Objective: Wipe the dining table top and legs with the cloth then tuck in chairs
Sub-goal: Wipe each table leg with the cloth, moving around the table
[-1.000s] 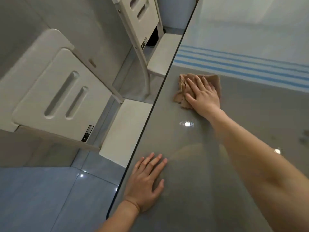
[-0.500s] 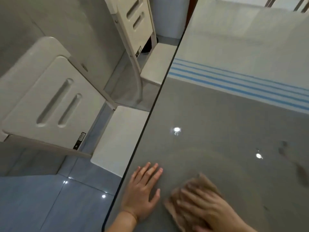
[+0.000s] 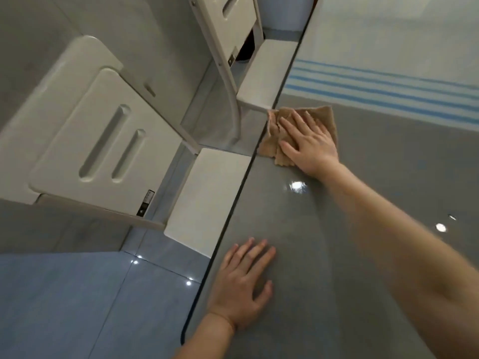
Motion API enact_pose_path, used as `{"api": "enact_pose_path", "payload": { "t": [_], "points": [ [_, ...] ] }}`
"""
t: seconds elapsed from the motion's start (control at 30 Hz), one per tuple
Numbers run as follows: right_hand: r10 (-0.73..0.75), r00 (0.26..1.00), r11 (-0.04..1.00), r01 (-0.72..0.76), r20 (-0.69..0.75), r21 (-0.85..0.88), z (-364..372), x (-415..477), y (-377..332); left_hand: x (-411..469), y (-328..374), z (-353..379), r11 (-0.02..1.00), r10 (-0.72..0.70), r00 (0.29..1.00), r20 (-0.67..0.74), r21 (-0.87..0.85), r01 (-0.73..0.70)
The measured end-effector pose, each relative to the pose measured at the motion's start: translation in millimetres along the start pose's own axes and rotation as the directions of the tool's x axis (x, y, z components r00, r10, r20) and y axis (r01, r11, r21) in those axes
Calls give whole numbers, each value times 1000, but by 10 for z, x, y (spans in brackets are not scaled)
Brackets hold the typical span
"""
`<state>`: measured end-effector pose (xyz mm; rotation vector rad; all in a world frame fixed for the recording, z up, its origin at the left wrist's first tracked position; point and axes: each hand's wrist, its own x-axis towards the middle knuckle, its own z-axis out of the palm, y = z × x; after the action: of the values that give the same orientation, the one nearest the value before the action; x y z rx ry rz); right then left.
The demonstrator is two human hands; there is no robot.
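Our right hand (image 3: pixel 311 147), fingers straight, presses the cloth (image 3: pixel 325 116) at the worktop's (image 3: pixel 363 216) eleven-o'clock edge; our left hand (image 3: pixel 243 283) braces flat, empty. We should overlap strokes evenly.

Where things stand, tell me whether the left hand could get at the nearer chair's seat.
Probably yes: the left hand lies flat by the table edge, holding nothing, and the seat juts out just past that edge, nothing between.

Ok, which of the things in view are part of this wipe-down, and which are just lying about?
In the job: cloth, pressed by the right hand; table top, left hand flat on it; near chair; far chair.

Just there: blue-striped patch at the table's far end; tiled floor.
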<state>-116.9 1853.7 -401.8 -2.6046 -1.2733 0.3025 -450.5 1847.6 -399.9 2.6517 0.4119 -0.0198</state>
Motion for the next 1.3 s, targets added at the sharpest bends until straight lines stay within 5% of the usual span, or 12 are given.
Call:
{"api": "enact_pose_path", "payload": {
  "t": [0.13,0.23,0.37,0.47,0.6,0.77,0.83,1.0,1.13,1.2,1.3],
  "points": [
    [129,988,992,-129,-79,9,102,-1693,-8,14,14,0,1000,-6,1000,1,-12,6],
    [176,984,984,-177,8,23,293,-3222,-252,13,17,7,1000,-6,1000,-8,-1,6],
    [-126,972,988,142,197,-66,343,-4425,-392,15,17,-2,1000,-15,1000,-3,18,15],
    [-224,957,969,238,185,-59,214,-4137,146,17,19,-4,999,-27,1000,-14,23,27],
    [162,987,985,-162,4,-53,-37,-3047,1086,10,15,-12,999,-11,999,-30,45,13],
    [614,787,789,-614,-64,20,-407,-1989,1665,17,15,10,999,-11,999,-33,53,13],
    [600,795,800,-598,-88,50,-288,-2082,1335,25,22,0,998,-7,999,-32,56,9],
    [197,980,980,-197,-5,-15,256,-3821,-69,20,58,-41,997,-16,1000,2,79,15],
    [-52,983,994,69,177,-88,170,-4786,275,30,71,-85,996,-31,999,35,82,28],
    [27,995,996,-19,100,-83,80,-4689,871,50,84,-79,996,-35,998,43,82,31],
    [413,909,910,-415,-58,-15,-184,-4101,1744,69,58,-56,996,-29,999,37,81,26]
  ]
}}
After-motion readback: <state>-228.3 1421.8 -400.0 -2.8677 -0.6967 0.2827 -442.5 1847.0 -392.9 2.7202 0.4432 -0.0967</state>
